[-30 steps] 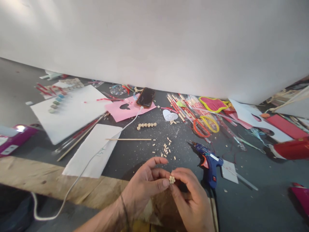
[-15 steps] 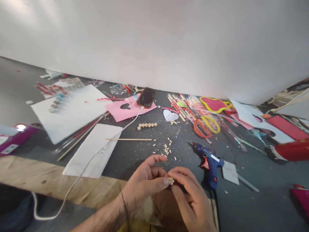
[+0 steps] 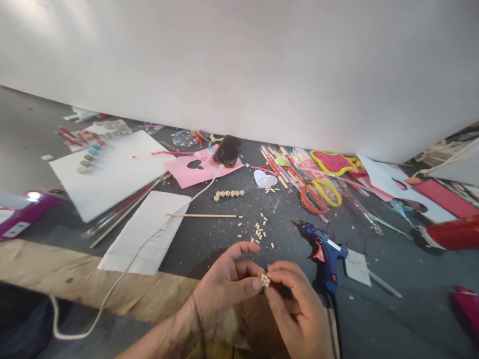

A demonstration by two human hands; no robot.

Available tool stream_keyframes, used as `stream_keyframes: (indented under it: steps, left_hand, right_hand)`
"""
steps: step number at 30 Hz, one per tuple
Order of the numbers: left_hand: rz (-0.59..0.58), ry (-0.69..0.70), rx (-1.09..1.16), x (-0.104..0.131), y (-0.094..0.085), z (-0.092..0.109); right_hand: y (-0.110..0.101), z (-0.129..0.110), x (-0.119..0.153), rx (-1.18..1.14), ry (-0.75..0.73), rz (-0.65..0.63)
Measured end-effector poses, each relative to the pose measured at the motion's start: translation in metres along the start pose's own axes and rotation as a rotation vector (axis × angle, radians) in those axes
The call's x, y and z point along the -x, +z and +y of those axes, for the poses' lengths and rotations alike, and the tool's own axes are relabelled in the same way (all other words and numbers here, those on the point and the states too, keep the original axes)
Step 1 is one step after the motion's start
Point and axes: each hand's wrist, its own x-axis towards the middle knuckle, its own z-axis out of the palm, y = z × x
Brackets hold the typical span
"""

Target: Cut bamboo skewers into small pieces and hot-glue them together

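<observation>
A small flower-shaped cluster of cut wooden stick pieces (image 3: 265, 280) is pinched between my two hands at the table's near edge. My left hand (image 3: 232, 279) grips its left side with thumb and a fingertip, the index finger raised above. On the other side, the thumb and fingers of my right hand (image 3: 297, 304) close on it. Loose short stick pieces (image 3: 259, 231) lie scattered just beyond my fingers. Farther back sits a row of similar joined clusters (image 3: 229, 195). A thin wooden stick (image 3: 204, 215) rests to the left, its left end over white paper.
Right of my hands lies a blue glue gun (image 3: 326, 252), its cord running toward me. Orange scissors (image 3: 313, 198) and yellow ones (image 3: 329, 192) lie behind it, near bundled sticks (image 3: 279, 167). A phone (image 3: 228, 150) rests on pink paper (image 3: 183, 172). A white cable (image 3: 129, 264) crosses white paper (image 3: 147, 239).
Both hands have shifted only slightly, with the cluster turned a little between the fingertips. Everything on the table stays where it was.
</observation>
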Motion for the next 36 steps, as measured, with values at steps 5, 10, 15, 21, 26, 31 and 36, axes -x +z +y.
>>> stream_keyframes:
  steps: [5, 10, 15, 21, 26, 31, 36]
  left_hand:
    - [0.011, 0.001, -0.052, 0.0, -0.003, -0.002]
    - [-0.01, 0.034, -0.1, 0.002, -0.006, -0.004]
    - [-0.008, 0.036, -0.127, 0.001, -0.006, -0.004]
    - [-0.032, 0.044, -0.136, 0.0, -0.006, -0.002]
    - [-0.015, 0.064, -0.21, 0.002, -0.004, -0.001]
    - [0.095, 0.104, -0.394, 0.006, 0.002, 0.001]
    - [0.084, 0.071, -0.402, 0.005, 0.006, 0.004]
  right_hand:
    - [-0.002, 0.0, -0.001, 0.003, -0.026, -0.02]
    - [-0.001, 0.001, 0.0, 0.0, -0.008, -0.032]
    - [0.001, 0.003, 0.001, -0.014, 0.037, -0.024]
    - [0.0, 0.006, 0.0, 0.032, -0.014, -0.014]
    - [0.0, 0.003, 0.0, 0.023, -0.01, -0.006]
    - [-0.001, 0.0, -0.001, 0.033, 0.018, -0.012]
    - [-0.001, 0.0, -0.002, 0.025, 0.013, -0.025]
